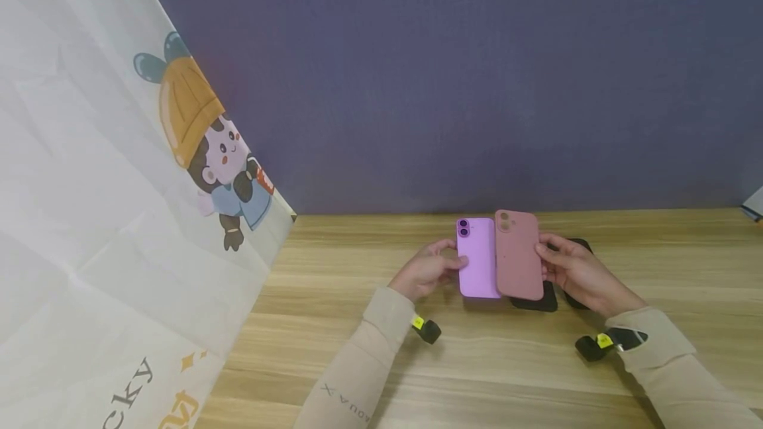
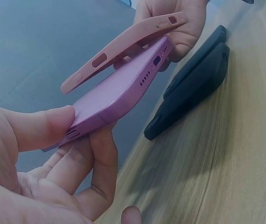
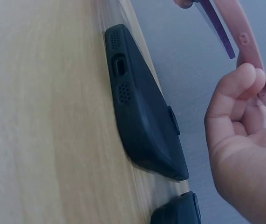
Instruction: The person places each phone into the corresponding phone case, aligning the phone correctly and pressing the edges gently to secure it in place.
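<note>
A purple phone (image 1: 477,263), back and twin camera lenses facing up, is pinched at its left edge by my left hand (image 1: 424,271), thumb on the back and fingers beneath. My right hand (image 1: 575,273) grips a pink phone case (image 1: 517,258) by its right edge. The case's left side overlaps the phone's right side in the head view. Seen from the left wrist, the case (image 2: 119,46) is tilted just above the phone (image 2: 123,86), with a gap at its near end. Both are held above the table.
Two black phone cases, one (image 3: 142,102) nearer the right wrist camera and another (image 3: 177,212) beside it, lie on the wooden table (image 1: 477,376). Whether they hold phones, I cannot tell. A dark partition (image 1: 453,85) stands behind; a white printed sheet (image 1: 107,171) is at left.
</note>
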### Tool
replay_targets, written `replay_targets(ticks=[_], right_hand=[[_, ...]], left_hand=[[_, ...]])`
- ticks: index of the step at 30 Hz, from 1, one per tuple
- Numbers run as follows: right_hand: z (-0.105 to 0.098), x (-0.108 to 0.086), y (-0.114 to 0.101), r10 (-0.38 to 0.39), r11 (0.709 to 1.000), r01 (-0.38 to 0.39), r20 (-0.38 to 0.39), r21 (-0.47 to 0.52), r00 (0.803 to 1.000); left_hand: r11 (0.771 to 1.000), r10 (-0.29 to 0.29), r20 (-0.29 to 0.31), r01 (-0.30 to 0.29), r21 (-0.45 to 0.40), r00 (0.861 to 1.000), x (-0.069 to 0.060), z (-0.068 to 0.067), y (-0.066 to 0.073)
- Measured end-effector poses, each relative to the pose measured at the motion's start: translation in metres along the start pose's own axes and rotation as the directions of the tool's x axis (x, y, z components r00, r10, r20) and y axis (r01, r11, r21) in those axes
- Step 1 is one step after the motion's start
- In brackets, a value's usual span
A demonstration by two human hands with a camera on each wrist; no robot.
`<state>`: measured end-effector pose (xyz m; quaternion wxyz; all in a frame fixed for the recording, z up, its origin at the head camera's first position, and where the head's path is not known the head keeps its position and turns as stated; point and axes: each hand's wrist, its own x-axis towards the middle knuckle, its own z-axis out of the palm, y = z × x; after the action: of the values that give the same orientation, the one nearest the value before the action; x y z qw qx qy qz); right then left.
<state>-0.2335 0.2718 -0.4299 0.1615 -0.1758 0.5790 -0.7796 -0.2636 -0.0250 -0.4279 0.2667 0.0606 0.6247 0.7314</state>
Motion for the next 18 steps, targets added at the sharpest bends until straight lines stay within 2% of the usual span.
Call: replay_targets(ticks=[8, 18], right_hand=[[0.0013, -0.0001, -0.0003, 0.004, 1.000, -0.004, 0.006, -0.008, 1.000], [0.0027, 0.0008, 0.0020, 0.015, 0.999, -0.015, 0.005, -0.035, 1.000]], left_hand=[[1.000, 0.007, -0.014, -0.007, 0.011, 1.000, 0.0003, 0.0018, 0.0002], [1.000, 0.001, -0.001, -0.001, 0.025, 1.000, -0.0018, 0.0037, 0.0003]])
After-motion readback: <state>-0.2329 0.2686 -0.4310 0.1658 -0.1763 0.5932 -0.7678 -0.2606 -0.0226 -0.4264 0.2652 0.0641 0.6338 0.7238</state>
